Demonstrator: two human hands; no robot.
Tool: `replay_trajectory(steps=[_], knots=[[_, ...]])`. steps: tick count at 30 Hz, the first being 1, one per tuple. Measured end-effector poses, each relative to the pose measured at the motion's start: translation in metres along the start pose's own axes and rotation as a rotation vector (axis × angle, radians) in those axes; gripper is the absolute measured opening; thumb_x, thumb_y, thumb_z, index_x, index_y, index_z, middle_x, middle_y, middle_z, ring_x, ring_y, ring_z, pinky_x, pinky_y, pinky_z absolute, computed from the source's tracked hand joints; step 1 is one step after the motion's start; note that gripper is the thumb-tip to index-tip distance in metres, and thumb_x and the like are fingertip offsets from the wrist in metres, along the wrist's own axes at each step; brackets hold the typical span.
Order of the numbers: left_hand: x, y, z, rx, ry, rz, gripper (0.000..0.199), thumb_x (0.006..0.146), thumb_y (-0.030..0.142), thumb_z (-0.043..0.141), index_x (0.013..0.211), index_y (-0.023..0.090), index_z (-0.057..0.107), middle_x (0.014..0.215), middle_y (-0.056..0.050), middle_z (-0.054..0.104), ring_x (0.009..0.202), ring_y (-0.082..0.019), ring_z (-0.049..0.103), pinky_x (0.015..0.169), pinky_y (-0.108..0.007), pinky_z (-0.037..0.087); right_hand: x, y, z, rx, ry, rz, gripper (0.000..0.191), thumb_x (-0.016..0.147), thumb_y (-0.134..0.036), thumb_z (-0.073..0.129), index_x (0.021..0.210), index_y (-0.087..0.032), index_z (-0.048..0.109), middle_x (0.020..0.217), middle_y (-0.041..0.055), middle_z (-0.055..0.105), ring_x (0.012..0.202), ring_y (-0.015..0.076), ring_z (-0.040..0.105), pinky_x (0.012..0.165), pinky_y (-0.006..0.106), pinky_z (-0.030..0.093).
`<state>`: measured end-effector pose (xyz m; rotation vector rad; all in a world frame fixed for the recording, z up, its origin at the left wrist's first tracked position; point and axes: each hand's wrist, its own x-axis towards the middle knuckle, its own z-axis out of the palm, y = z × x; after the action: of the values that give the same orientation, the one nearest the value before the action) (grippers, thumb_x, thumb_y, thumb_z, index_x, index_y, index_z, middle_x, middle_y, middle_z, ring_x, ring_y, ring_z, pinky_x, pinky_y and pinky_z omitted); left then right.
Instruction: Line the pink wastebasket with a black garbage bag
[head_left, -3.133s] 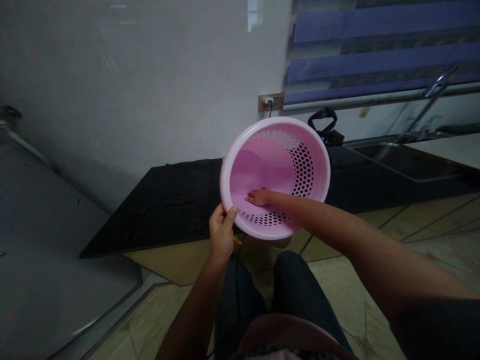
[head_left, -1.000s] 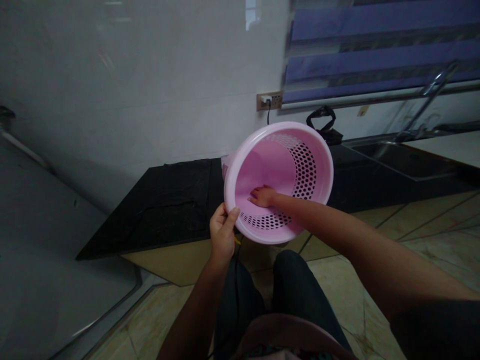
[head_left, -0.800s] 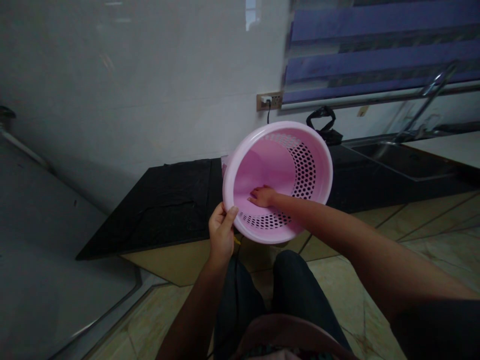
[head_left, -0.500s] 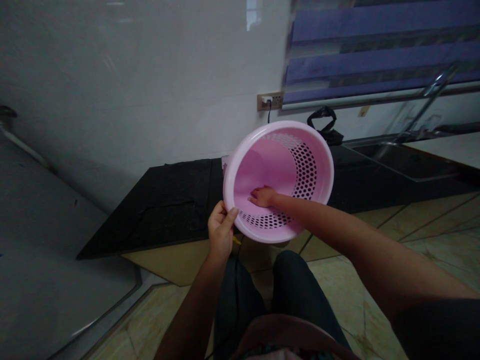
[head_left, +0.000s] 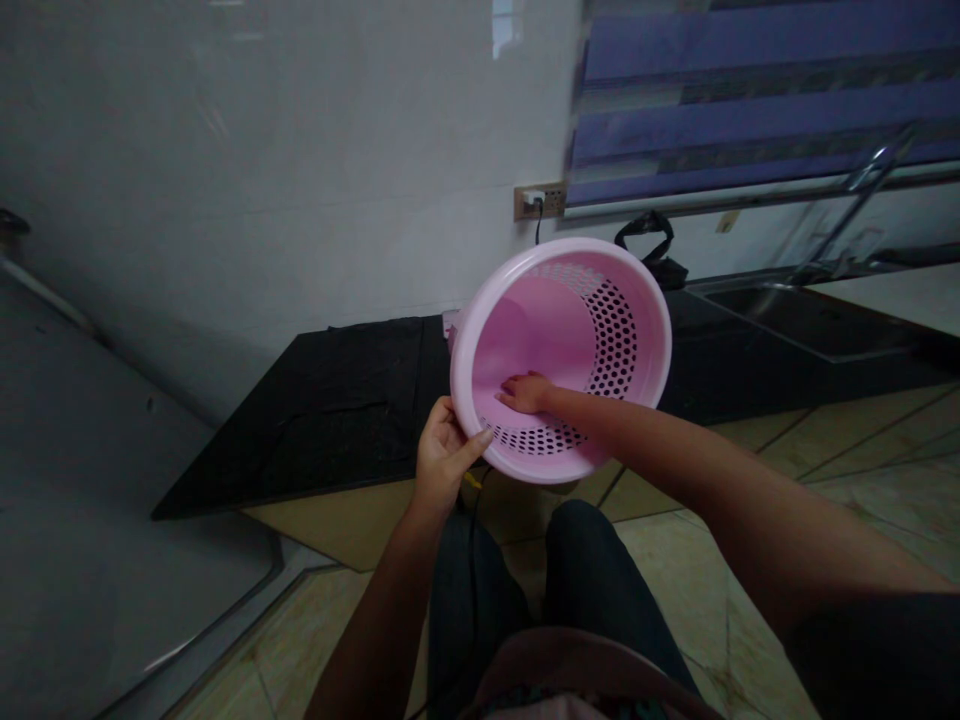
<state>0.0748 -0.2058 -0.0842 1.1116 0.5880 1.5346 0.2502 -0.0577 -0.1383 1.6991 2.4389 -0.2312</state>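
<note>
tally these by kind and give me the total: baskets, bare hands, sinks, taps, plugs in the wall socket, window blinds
Pink basket: 1
Bare hands: 2 (left hand, right hand)
Sink: 1
Tap: 1
White plug: 1
Window blind: 1
Total: 7

I see one pink basket on my feed, round and smooth, with a broad, thick rim and rows of small dark holes through its wall. It is tipped on a slant, its open mouth turned toward my view, its solid bottom showing, over the black counter.
</note>
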Motion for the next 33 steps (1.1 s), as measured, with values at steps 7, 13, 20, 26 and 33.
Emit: replay_trajectory(steps=[7, 13, 20, 26, 33], knots=[[-0.0008, 0.0001, -0.0027, 0.009, -0.077, 0.023, 0.044, 0.055, 0.024, 0.079, 0.090, 0.020, 0.053, 0.083, -0.001, 0.057, 0.081, -0.016, 0.057, 0.075, -0.027, 0.047, 0.0018, 0.0026, 0.0031, 0.015, 0.019, -0.008, 0.061, 0.088, -0.052, 0.026, 0.128, -0.014, 0.053, 0.125, 0.0155, 0.051, 0.113, 0.0273, 0.050, 0.099, 0.041, 0.035], [0.0002, -0.0025, -0.0054, -0.006, -0.124, 0.032, 0.045, 0.057, 0.022, 0.078, 0.094, 0.021, 0.053, 0.086, -0.002, 0.057, 0.084, -0.016, 0.057, 0.076, -0.027, 0.047, 0.0003, 0.0022, 0.0026, 0.002, 0.028, -0.010, 0.063, 0.088, -0.053, 0.024, 0.129, -0.014, 0.052, 0.126, 0.0144, 0.051, 0.112, 0.0288, 0.051, 0.098, 0.042, 0.037], [0.0002, -0.0034, -0.0046, 0.006, -0.092, 0.017, 0.044, 0.058, 0.022, 0.077, 0.094, 0.021, 0.051, 0.084, -0.001, 0.058, 0.084, -0.016, 0.057, 0.076, -0.028, 0.047, 0.0029, 0.0044, 0.0049, 0.003, 0.016, 0.003, 0.062, 0.088, -0.054, 0.026, 0.128, -0.015, 0.053, 0.125, 0.0146, 0.052, 0.111, 0.0266, 0.052, 0.097, 0.041, 0.038], [0.0003, -0.0026, -0.0031, 0.009, -0.047, 0.027, 0.044, 0.057, 0.021, 0.077, 0.094, 0.021, 0.054, 0.087, -0.003, 0.059, 0.085, -0.017, 0.058, 0.076, -0.029, 0.048, 0.0020, 0.0049, 0.0043, 0.028, 0.036, 0.003, 0.063, 0.088, -0.055, 0.026, 0.127, -0.015, 0.054, 0.123, 0.0158, 0.052, 0.108, 0.0267, 0.053, 0.096, 0.040, 0.038], [0.0021, -0.0016, -0.0042, 0.008, -0.020, 0.032, 0.044, 0.056, 0.020, 0.078, 0.095, 0.020, 0.056, 0.086, -0.003, 0.060, 0.082, -0.016, 0.058, 0.076, -0.027, 0.049, -0.0003, 0.0021, 0.0000, 0.035, 0.030, 0.007, 0.062, 0.088, -0.053, 0.028, 0.126, -0.012, 0.055, 0.122, 0.0171, 0.053, 0.107, 0.0269, 0.053, 0.094, 0.039, 0.038]])
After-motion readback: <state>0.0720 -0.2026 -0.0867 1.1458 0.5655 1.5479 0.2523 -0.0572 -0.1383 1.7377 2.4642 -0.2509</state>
